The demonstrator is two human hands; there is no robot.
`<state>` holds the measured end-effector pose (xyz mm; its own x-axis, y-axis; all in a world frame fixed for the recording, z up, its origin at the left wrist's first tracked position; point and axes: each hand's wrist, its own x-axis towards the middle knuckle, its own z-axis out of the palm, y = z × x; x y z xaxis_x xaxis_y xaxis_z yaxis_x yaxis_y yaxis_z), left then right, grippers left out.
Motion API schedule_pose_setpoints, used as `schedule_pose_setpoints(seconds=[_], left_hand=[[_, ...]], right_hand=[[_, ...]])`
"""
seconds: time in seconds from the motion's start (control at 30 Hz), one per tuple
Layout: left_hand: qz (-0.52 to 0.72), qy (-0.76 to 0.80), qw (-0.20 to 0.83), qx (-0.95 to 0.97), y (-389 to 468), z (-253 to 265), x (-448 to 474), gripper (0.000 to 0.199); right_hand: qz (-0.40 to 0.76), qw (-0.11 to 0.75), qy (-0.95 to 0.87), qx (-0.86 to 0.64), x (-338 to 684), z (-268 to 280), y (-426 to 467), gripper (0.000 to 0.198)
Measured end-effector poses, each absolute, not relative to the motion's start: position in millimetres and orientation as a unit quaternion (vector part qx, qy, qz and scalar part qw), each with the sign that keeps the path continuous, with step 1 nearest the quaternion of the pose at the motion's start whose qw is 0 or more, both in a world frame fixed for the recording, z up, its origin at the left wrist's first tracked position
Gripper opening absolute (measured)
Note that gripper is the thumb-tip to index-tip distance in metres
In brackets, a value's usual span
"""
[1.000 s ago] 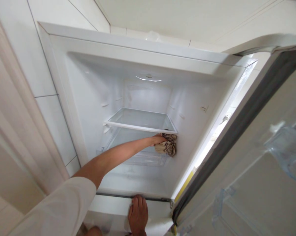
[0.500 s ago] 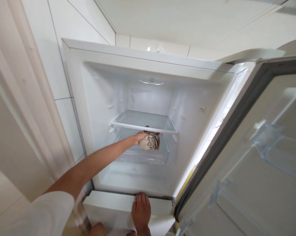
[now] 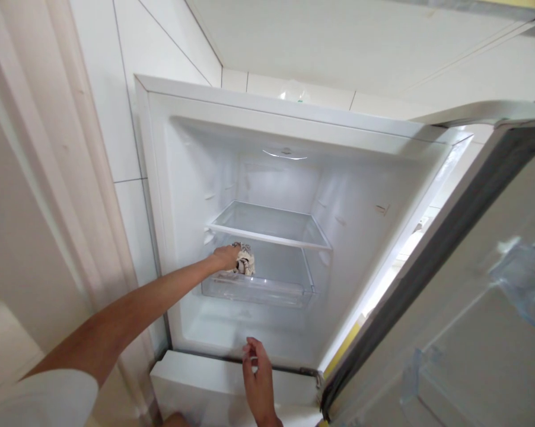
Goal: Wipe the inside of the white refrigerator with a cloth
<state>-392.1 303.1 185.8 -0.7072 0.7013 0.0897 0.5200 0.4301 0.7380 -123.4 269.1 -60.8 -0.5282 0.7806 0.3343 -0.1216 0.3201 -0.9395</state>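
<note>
Inside the fridge (image 3: 365, 255), seen from the head camera, the left hand (image 3: 227, 257) is closed around a patterned cloth (image 3: 246, 262), lower than the glass shelf (image 3: 271, 224) and near the clear bin (image 3: 250, 290). The cloth looks soft and light, so it should squish easily and not break; its bunched middle seems best to grab. The right hand (image 3: 259, 382) is half open, fingers curled, with nothing seen in it. Count: one cloth, two hands, one glass shelf, one clear bin, one open door (image 3: 476, 320).
</note>
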Motion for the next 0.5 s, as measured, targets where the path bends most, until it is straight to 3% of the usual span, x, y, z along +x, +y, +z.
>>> schedule_pose_setpoints(seconds=[0.17,0.27,0.5], left_hand=[[0.269,0.873,0.095,0.394,318.7,180.1,-405.3,0.031],[0.221,0.884,0.072,0.406,330.5,177.6,-413.7,0.036],[0.138,0.895,0.040,0.423,363.0,171.5,-436.9,0.039]], right_hand=[[0.740,0.362,-0.516,-0.236,-148.9,6.4,268.8,0.073],[0.795,0.322,-0.436,-0.273,-163.8,28.9,278.6,0.086],[0.848,0.318,-0.345,-0.245,-183.8,60.5,292.3,0.078]])
